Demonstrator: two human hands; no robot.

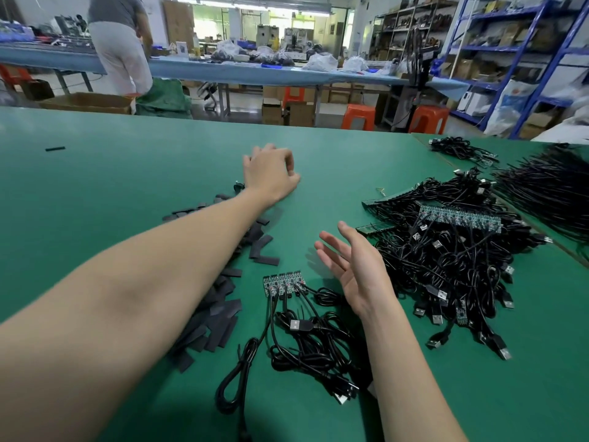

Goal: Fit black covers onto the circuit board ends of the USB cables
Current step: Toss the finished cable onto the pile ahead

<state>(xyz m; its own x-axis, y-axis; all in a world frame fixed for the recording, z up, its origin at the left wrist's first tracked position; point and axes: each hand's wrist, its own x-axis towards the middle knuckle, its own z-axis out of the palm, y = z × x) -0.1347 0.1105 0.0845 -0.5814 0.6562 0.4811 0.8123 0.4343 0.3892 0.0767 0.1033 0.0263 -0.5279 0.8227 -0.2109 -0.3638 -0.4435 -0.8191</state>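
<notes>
Covers (pixel 220 301) lie heaped under the outstretched left arm, beside the bare boards (pixel 284 283). Left hand (pixel 269 173) hangs loosely curled and empty; right hand (pixel 353 269) is spread, holding nothing. Best pinch one cover, open end toward a board.

The table (pixel 127 173) wears a matt green mat, smooth all over. At lower left the covers (pixel 220 317) look like flat, dull black plastic. The cables (pixel 318 349) at lower centre have glossy black sheaths and shiny metal plugs (pixel 299 324). Orange plastic stools (pixel 358 117) gleam near cardboard boxes (pixel 301 113) at upper centre.
</notes>
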